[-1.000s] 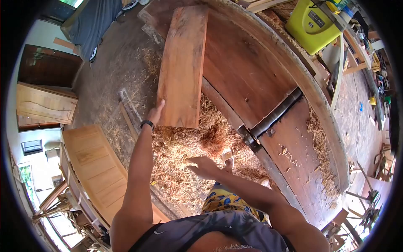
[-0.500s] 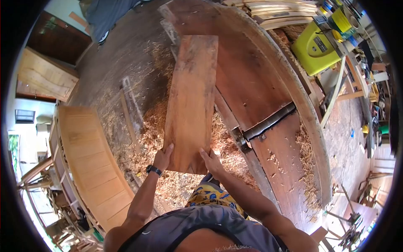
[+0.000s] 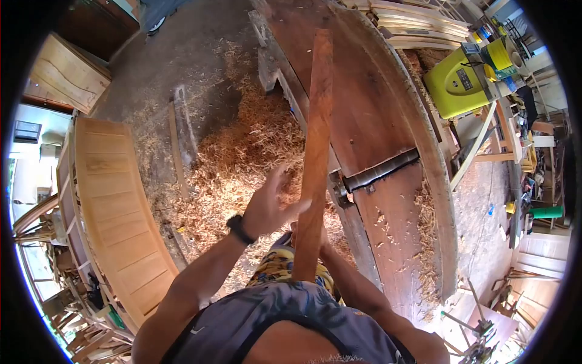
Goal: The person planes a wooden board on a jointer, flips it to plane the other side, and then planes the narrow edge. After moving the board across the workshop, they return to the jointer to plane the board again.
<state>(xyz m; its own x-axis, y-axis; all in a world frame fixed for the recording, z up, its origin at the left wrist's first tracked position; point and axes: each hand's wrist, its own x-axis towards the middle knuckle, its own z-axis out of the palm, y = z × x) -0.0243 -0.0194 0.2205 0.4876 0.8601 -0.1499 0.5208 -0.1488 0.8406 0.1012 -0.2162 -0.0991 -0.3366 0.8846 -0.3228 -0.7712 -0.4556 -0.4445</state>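
Note:
A long wooden board (image 3: 317, 127) stands turned on its narrow edge, its near end close to my body and its far end over the wooden planing bench (image 3: 357, 109). My right hand (image 3: 324, 238) grips it low on the right side, mostly hidden behind the wood. My left hand (image 3: 265, 205), with a dark band on the wrist, is off the grip with fingers spread, the thumb tip right at the board's left side. A dark metal roller (image 3: 383, 171) lies across a slot in the bench to the right.
Wood shavings (image 3: 233, 167) cover the floor ahead. A panelled wooden door (image 3: 115, 206) stands on the left. At the right are a yellow-green machine (image 3: 454, 82) and a stack of planks (image 3: 418, 24). Loose wooden strips (image 3: 177, 142) lie on the floor.
The board has turned from its wide face onto its narrow edge and shifted right, closer to my body. My left hand has let go of its near end and opened.

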